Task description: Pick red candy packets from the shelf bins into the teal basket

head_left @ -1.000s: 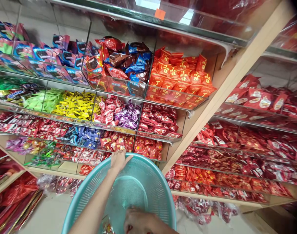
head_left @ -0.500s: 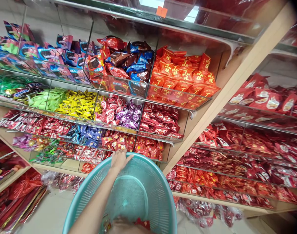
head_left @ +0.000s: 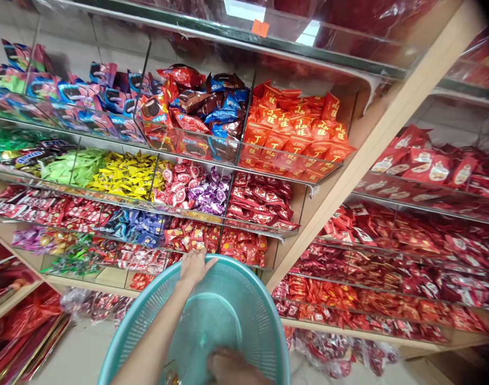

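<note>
A big teal plastic basket [head_left: 282, 326] with slotted walls stands below the candy shelves. My left hand [head_left: 194, 264] is closed over its far rim, thumb stretched along the edge and fingertips over the outer side. Inside the basket, low in the view, is my right hand [head_left: 230, 363], smeared by motion. Its fingers cannot be made out, nor whether anything is in them. A few small wrapped sweets [head_left: 172, 377] lie at the basket's near left, partly covered by my arms.
Glass-fronted shelves hold orange-red packets [head_left: 296, 128], yellow-wrapped candies [head_left: 126, 174], purple twist-wrapped candies [head_left: 210, 192] and blue packets [head_left: 142, 227]. A wooden upright [head_left: 332, 192] divides them from red packets [head_left: 416, 235] on the right. Clear bags of candy [head_left: 328, 347] lie on the floor under the shelf.
My right hand has moved up and to the right inside the basket. Red wrappers seen beside it before are now out of sight. My left hand stays on the rim; the view shifts slightly.
</note>
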`<state>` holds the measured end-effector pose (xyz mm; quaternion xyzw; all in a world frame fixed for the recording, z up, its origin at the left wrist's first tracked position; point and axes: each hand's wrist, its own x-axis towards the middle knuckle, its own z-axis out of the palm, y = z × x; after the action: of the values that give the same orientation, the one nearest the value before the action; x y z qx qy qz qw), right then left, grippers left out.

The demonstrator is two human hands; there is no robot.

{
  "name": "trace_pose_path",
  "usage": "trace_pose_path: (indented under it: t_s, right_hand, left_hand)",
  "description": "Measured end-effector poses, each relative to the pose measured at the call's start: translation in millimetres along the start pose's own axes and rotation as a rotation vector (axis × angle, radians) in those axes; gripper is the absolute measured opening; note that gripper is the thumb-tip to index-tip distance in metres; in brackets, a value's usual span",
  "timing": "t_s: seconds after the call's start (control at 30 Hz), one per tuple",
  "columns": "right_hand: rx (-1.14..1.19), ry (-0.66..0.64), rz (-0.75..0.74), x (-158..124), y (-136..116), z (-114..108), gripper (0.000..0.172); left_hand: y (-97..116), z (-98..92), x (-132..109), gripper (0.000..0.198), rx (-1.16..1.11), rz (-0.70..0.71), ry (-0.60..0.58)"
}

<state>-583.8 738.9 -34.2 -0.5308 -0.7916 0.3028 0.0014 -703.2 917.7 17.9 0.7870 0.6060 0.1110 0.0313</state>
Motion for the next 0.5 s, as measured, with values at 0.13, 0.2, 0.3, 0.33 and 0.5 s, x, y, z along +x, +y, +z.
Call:
trace_pose_path:
  t_s: [0.13,0.2,0.3,0.33,0.5]
  right_hand:
    - [-0.091,0.357,0.252,4,12,-87,0.027]
    - [-0.15,0.52,0.381,13,31,-128,0.031]
    - [-0.307,0.639,0.634,31,63,-162,0.033]
    - [-0.337,0.62,0.68,36,72,-167,0.035]
    - [-0.365,0.539,0.718,48,92,-167,0.036]
  left_hand:
    - [1,-2.7,0,0.058,-0.01,-0.007,-0.014]
    - [1,-3.4,0,0.057,-0.015,-0.014,-0.016]
    - [0,-2.5,0,0.056,-0.016,-0.015,-0.012]
    - [-1,-1.9,0,0.056,-0.017,-0.014,-0.012]
    - [-2,0.0,0,0.056,-0.022,-0.01,-0.004]
